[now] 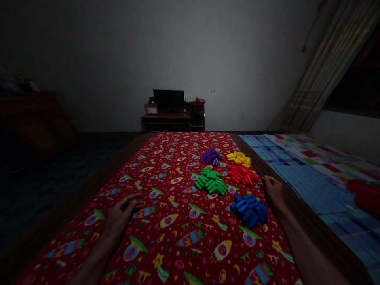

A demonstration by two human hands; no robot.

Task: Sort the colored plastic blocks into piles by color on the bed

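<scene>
A long table wears a red cloth (pixel 178 237) printed with rockets and stars. Five sorted heaps of small plastic pieces lie on its right half: purple (pixel 210 156), yellow (pixel 239 158), red (pixel 242 174), green (pixel 210 182) and blue (pixel 249 208). My left hand (pixel 121 213) rests flat on the cloth at the left, fingers spread, holding nothing. My right hand (pixel 272 191) lies near the table's right edge, between the red and blue heaps, fingers loosely curled, with nothing visible in it.
A bed with a blue and patchwork checked sheet (pixel 308 174) runs along the right, with a red object (pixel 365 196) on it. A small desk with a dark monitor (pixel 168 101) stands at the far wall. A curtain (pixel 326 67) hangs at the right. The room is dim.
</scene>
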